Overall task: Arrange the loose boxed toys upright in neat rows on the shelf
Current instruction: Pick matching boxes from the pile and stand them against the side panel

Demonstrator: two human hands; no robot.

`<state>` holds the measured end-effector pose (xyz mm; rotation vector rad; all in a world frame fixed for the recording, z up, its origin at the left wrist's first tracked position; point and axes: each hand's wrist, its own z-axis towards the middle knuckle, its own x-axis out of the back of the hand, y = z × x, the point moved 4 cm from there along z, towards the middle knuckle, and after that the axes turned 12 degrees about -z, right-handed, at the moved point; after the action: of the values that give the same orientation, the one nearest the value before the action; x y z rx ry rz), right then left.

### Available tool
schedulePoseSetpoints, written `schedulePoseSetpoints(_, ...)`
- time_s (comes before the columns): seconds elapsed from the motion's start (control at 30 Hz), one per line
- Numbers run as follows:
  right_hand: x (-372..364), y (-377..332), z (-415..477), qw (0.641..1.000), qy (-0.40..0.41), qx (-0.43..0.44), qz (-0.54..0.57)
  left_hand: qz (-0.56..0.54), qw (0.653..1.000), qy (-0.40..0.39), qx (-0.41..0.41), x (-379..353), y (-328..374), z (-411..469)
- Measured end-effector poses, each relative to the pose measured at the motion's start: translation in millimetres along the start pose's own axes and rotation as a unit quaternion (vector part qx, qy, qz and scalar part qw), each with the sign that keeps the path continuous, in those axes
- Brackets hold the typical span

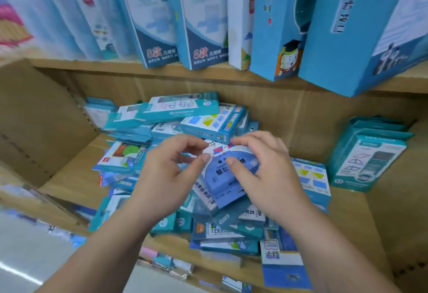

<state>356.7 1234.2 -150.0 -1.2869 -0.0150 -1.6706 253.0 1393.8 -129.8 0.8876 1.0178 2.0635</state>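
Note:
A messy heap of small teal and blue toy boxes lies flat and tilted on the wooden shelf. On top of the heap sits a blue and white box. My right hand pinches it, thumb on its face and fingers curled over its far edge. My left hand is at the box's left edge with thumb and fingers curled, its thumb tip touching the box. At the right end of the shelf, several teal boxes stand upright in a row.
The shelf above carries tall blue boxes that lean out over the front edge. The cardboard back wall and a wooden side panel on the left bound the space. Bare shelf shows between the heap and the upright row.

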Motion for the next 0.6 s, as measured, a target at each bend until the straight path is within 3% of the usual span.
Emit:
schedulePoseSetpoints(0.43,-72.8,-86.0,75.7,0.985,-0.01,-0.008,-0.174,0.205,0.975,0.04,-0.072,156.4,-91.0,75.2)
schedulePoseSetpoints(0.6,-92.3,-110.5,127.6,0.964,-0.056,0.008,-0.259,0.246,0.967,-0.068,-0.008,183.4,-132.9,117.1)
